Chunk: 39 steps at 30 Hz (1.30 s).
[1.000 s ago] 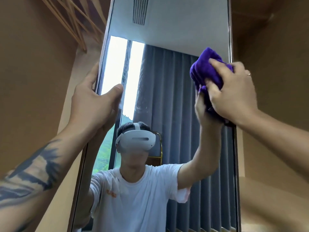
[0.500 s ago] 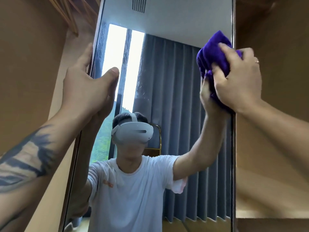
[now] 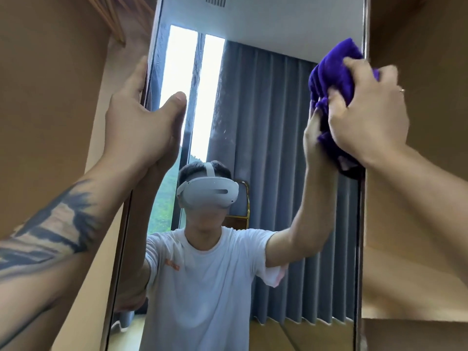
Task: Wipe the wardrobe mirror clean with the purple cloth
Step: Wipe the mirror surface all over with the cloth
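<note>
Head view: right hand [image 3: 368, 115] grasps purple cloth [image 3: 334, 74] against mirror [image 3: 266, 97]; left hand [image 3: 141, 122] clasps its edge.

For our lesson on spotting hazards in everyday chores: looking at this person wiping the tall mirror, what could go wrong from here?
1. The purple cloth is bunched in the right hand at the mirror's right edge; it may slip off the glass, knocking knuckles on the frame.
2. The left hand grips the mirror's left edge, thumb on the glass, likely leaving fresh smudges.
3. A balled cloth wipes narrowly, so streaks may be missed.
</note>
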{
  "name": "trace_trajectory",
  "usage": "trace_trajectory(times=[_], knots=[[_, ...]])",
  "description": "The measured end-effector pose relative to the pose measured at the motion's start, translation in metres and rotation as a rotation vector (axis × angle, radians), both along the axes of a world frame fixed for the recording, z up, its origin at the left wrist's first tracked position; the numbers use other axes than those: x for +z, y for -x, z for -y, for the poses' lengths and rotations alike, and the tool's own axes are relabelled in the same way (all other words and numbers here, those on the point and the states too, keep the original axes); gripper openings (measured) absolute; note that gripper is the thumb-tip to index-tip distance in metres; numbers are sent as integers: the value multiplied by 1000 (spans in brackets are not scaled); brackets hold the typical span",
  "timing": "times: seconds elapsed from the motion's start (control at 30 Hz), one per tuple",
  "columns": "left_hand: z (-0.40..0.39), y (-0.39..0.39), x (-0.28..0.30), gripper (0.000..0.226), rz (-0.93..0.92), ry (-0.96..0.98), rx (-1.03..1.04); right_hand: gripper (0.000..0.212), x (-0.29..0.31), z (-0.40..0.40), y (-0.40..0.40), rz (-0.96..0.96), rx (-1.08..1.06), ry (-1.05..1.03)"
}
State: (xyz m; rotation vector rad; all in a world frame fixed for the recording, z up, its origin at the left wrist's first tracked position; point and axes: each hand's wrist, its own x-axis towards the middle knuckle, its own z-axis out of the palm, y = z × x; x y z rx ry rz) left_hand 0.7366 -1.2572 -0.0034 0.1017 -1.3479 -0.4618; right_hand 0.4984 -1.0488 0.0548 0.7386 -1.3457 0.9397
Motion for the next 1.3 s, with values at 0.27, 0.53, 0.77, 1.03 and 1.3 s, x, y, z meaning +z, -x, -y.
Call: trace_trajectory(times=[0.27, 0.53, 0.77, 1.03, 1.3], knots=[[-5, -4, -6, 68, 31, 36, -12, 54, -119, -11, 11, -485, -37, -456], [-10, -8, -11, 64, 3, 24, -54, 56, -62, -8, 5, -171, -48, -162], [-11, -5, -17, 61, -49, -22, -97, 49, -113, -14, 9, -804, -98, -639], [-16, -7, -25, 45, -79, -91, -122, 58, -64, 16, -26, -248, 29, -220], [-18, -9, -32, 42, -182, -207, -218, 52, -95, 20, -45, -853, -70, -706]])
